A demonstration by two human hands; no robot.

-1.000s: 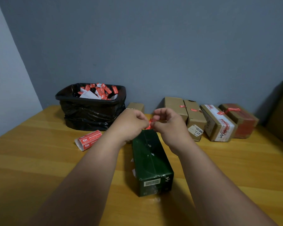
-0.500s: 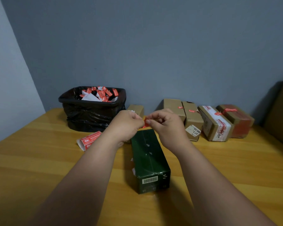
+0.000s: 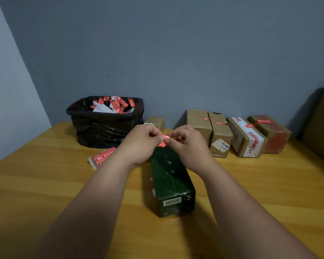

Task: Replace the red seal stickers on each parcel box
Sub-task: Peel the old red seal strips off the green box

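A long dark green parcel box [image 3: 171,180] lies lengthwise on the wooden table [image 3: 45,184], barcode end toward me. Above its far end my left hand [image 3: 140,143] and my right hand [image 3: 187,144] pinch a small red seal sticker [image 3: 163,141] between their fingertips. A roll of red seal stickers [image 3: 102,158] lies on the table to the left of my left wrist. Several brown cardboard parcels [image 3: 221,135] with red seals stand in a row along the back wall on the right.
A black-lined bin [image 3: 105,122] holding several used red stickers and white backing paper stands at the back left. A small brown box [image 3: 155,122] sits behind my left hand. A dark brown object [image 3: 322,122] rises at the far right edge.
Both hands rose slightly and stayed together over the green box's far end, working the red sticker between the fingertips. The view shifted a little.
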